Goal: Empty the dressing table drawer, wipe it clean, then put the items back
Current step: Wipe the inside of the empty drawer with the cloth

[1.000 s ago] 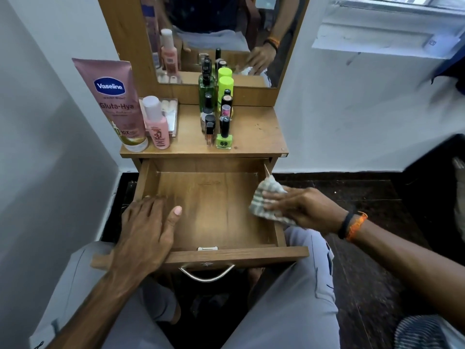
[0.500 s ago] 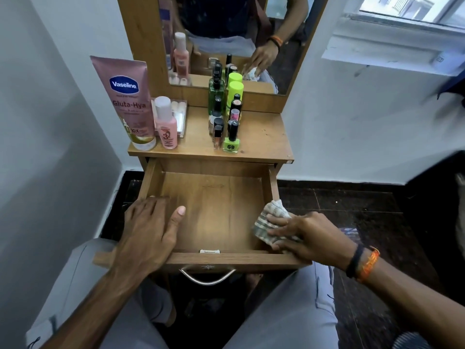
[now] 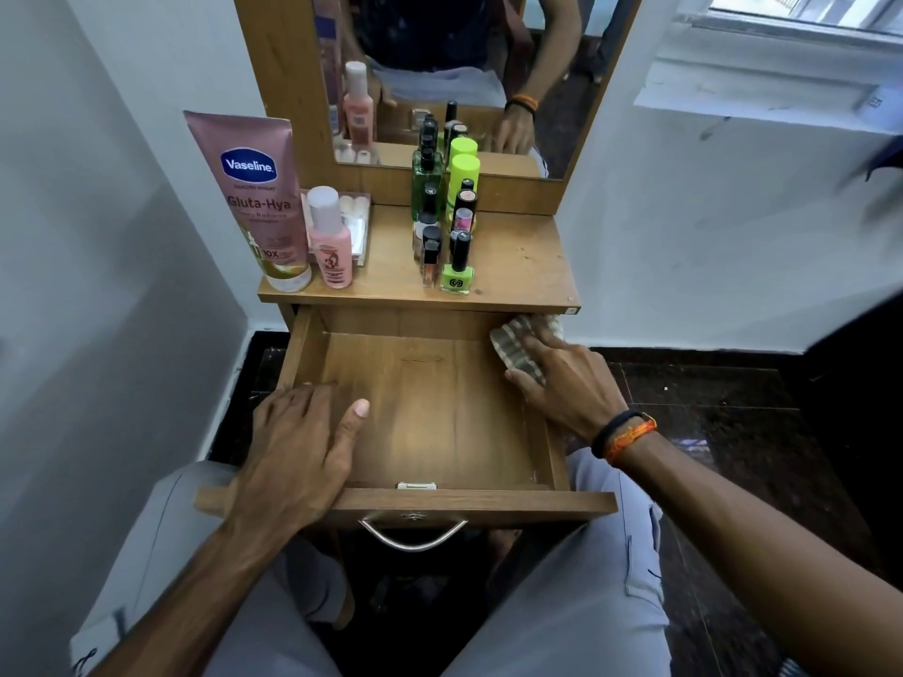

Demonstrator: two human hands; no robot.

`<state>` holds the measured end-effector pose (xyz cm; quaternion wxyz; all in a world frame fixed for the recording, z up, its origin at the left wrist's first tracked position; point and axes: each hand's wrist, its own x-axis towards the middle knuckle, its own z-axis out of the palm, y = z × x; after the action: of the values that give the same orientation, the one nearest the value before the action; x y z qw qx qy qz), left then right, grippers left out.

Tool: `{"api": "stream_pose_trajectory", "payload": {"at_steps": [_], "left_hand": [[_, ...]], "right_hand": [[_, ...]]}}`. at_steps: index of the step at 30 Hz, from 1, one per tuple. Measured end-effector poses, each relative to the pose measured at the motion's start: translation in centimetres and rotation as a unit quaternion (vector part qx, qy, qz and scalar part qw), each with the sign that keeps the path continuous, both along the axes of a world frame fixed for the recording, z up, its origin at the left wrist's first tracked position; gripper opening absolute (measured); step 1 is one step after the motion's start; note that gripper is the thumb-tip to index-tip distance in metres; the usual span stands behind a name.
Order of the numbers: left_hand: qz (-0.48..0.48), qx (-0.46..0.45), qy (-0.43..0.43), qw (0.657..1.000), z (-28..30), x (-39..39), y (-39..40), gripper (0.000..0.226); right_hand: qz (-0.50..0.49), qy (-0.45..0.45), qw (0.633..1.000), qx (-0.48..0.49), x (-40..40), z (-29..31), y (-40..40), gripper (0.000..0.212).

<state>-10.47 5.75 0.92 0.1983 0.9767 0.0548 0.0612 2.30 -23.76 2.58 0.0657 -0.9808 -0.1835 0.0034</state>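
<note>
Mirror point(image 3: 440, 66), window sill point(image 3: 762, 85), white walls point(image 3: 708, 237), dark floor point(image 3: 733, 408).

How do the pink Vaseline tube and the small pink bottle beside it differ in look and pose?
The Vaseline tube is taller and flat, widest at its top; the small pink bottle is short and rounded. The Vaseline tube stands on its pale cap, which points down; the small pink bottle carries its white cap on top. The tube bears a blue logo; the bottle has a pink label. Both are pink and stand upright at the left of the table top.
</note>
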Motion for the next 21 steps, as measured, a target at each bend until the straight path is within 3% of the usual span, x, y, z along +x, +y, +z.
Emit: {"api": "stream_pose_trajectory", "payload": {"at_steps": [7,15,21], "left_hand": [[0.01,0.0,0.0,1.0,0.1,-0.4,-0.4,0.065],[-0.001,0.008,0.006,1.0,0.3,-0.2,-0.3,0.063],[0.0,0.009,0.003,1.0,0.5,-0.2,-0.3,0.065]], "right_hand": [[-0.01,0.009,1.0,0.017,-4.6,0.0,-1.3,0.055],[-0.045,-0.016,0.995,0.092,0.9,0.5,0.3,0.038],[-0.01,-0.005,0.994,0.112,0.2,1.0,-0.7,0.04]]}}
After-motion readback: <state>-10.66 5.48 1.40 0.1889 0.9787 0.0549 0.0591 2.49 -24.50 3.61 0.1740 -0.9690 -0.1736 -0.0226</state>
